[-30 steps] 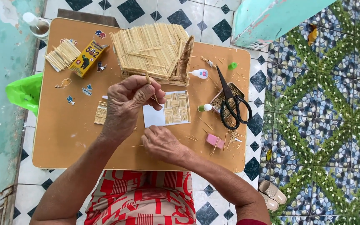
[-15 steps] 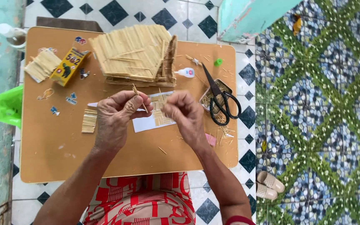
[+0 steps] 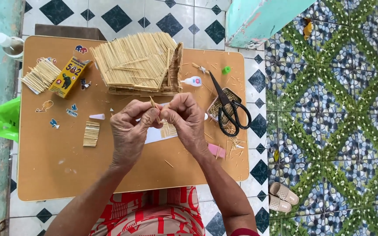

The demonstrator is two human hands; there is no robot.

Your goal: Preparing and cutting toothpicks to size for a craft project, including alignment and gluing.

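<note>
both hands met over the wooden table [image 3: 57,175], the left hand [image 3: 130,131] and right hand [image 3: 189,122] pinching one thin stick [image 3: 154,106] between fingertips, its lower end hidden. under them a white sheet [image 3: 154,135] lay mostly covered. beyond stood the stick-built roof [image 3: 136,63], black scissors [image 3: 228,109] to its right.

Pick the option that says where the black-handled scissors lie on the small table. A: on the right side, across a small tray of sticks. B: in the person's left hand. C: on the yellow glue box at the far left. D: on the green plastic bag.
A: the scissors lie on the right side of the table, blades over a small tray of sticks, apart from both the left hand and the right hand.
</note>
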